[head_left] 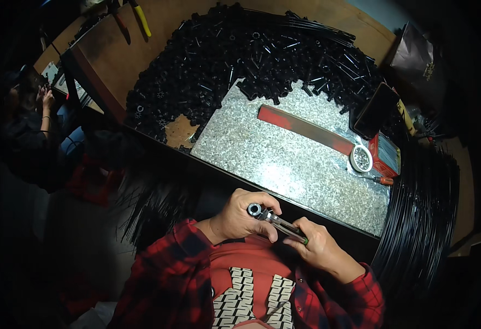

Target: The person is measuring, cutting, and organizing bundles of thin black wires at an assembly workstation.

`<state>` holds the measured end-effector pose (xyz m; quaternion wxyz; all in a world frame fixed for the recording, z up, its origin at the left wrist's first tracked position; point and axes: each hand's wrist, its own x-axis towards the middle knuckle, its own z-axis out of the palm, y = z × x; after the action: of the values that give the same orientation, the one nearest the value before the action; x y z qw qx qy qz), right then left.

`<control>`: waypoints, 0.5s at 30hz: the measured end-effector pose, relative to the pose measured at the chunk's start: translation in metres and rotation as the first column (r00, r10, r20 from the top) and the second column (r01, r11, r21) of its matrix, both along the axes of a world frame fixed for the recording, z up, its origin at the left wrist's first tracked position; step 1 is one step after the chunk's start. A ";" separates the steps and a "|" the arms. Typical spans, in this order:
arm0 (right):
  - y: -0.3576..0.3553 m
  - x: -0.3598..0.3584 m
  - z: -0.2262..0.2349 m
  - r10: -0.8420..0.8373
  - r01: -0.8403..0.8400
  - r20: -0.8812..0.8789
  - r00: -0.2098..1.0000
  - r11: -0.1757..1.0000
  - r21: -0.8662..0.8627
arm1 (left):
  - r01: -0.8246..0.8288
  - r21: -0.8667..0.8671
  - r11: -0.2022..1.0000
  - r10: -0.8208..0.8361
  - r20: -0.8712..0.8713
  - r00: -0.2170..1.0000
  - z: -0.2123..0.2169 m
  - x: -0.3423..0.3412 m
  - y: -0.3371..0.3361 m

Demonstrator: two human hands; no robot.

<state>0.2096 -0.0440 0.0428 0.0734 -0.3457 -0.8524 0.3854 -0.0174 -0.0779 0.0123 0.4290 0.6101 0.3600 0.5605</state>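
Close to my body, just off the table's near edge, my left hand (pixel 240 215) is closed around a short black tubular part (pixel 255 209). The part's round, hollow end faces up and shows a pale metal ring. My right hand (pixel 318 245) grips silver pliers (pixel 285 223) with a bit of green near the handle end. The pliers' jaw end reaches to the part, beside my left fingers; exactly where the jaws touch is hidden. Beyond my hands, a speckled grey board (pixel 240 142) lies on the table, with a long red-brown bar (pixel 306 130) across it.
A big heap of black tubular parts (pixel 213 60) covers the far side. At the board's right are a white cup of small metal pieces (pixel 361 158), a red box (pixel 382 159), a screwdriver (pixel 384 180) and a phone (pixel 376 109). Black rods (pixel 416 208) hang right; another person (pixel 29 120) sits left.
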 end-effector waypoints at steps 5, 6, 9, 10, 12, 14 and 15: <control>0.000 0.006 -0.007 -0.011 0.011 -0.001 1.000 0.983 0.184 | -0.021 0.058 0.998 0.022 -0.014 1.000 -0.007 0.006 0.004; 0.001 0.006 -0.008 -0.004 0.003 0.003 1.000 0.965 0.264 | -0.023 0.059 0.998 0.024 -0.017 1.000 -0.005 0.004 0.003; 0.002 0.007 -0.007 -0.026 0.020 0.015 1.000 0.941 0.339 | -0.024 0.010 1.000 0.025 -0.087 0.996 -0.002 0.005 0.002; 0.002 0.008 -0.007 -0.026 0.020 0.015 1.000 0.940 0.340 | -0.035 0.008 0.999 0.036 -0.101 0.994 -0.004 0.006 0.001; 0.004 0.010 -0.007 -0.068 0.030 0.079 0.994 0.913 0.407 | -0.046 0.007 0.999 0.046 -0.114 0.992 -0.003 0.007 0.002; 0.006 0.013 -0.005 -0.072 0.034 0.073 0.995 0.902 0.430 | -0.046 0.034 0.998 0.051 -0.145 0.988 -0.001 0.007 0.002; 0.008 0.015 -0.004 -0.077 0.039 0.065 0.995 0.891 0.453 | -0.048 0.035 0.998 0.052 -0.145 0.988 0.000 0.006 0.002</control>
<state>0.2245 -0.0360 0.0384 0.1285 -0.3598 -0.9101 0.1607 -0.0110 -0.0758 0.0120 0.3777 0.6468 0.3968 0.5306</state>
